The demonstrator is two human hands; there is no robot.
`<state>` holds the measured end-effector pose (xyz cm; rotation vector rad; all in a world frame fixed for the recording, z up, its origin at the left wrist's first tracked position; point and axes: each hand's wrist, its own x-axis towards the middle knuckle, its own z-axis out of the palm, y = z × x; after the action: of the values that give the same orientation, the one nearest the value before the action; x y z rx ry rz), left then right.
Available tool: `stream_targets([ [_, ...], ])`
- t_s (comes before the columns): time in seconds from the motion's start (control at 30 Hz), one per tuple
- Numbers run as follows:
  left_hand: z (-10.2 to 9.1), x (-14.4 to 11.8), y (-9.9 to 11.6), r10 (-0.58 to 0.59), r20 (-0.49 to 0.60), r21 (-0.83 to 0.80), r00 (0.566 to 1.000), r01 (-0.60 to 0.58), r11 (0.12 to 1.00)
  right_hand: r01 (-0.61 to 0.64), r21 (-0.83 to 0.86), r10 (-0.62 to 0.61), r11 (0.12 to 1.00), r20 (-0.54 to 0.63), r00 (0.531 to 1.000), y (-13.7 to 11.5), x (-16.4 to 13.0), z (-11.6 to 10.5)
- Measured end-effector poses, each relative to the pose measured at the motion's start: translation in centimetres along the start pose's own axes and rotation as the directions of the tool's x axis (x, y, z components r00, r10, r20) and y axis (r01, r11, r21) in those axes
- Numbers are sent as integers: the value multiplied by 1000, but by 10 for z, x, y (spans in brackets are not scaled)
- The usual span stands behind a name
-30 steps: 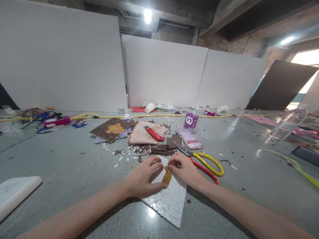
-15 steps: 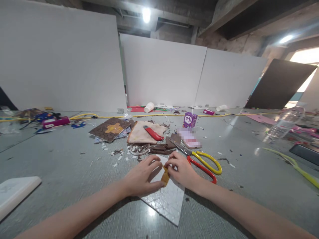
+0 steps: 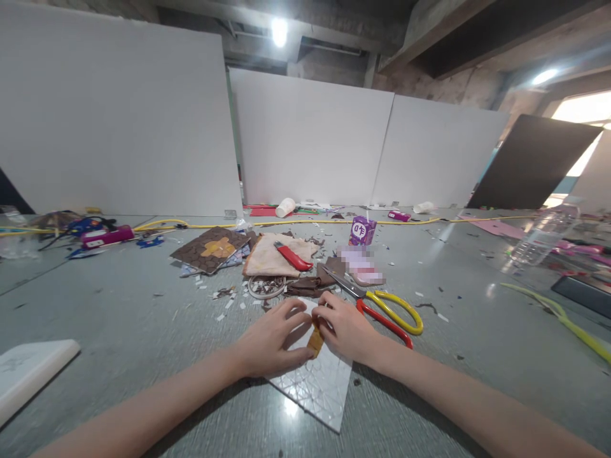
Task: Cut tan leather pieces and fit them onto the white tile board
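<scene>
Both hands meet low at centre over a glossy white sheet (image 3: 319,388) embossed with small triangles: the left hand (image 3: 272,340) presses flat on it, while the right hand (image 3: 346,327) pinches a small mustard-yellow strip (image 3: 316,340) standing on the sheet between them. Red-and-yellow scissors (image 3: 386,312) lie just beside the right hand at two o'clock, brown scraps (image 3: 310,286) at twelve. Grey tabletop (image 3: 119,305) lies open at nine o'clock.

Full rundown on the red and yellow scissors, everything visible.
The scissors lie flat on the grey table, just beyond the right hand. One handle loop is yellow, the other red, both glossy like plastic; the metal blades point up-left toward brown scraps. The blades look shut or nearly so. The red handle runs close by the hand's knuckles; whether they touch cannot be told.
</scene>
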<state>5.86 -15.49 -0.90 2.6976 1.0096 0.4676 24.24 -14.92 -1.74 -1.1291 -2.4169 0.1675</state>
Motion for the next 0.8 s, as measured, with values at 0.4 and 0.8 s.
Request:
stream_targets([
  [0.4,-2,1,2,18,2,-15,1000,-18,1000,69,-176,-59,982,63,996,-2,6,-1],
  [0.8,-1,-1,-1,-41,49,-8,998,41,999,-303,376,322,876,14,947,25,19,-16],
])
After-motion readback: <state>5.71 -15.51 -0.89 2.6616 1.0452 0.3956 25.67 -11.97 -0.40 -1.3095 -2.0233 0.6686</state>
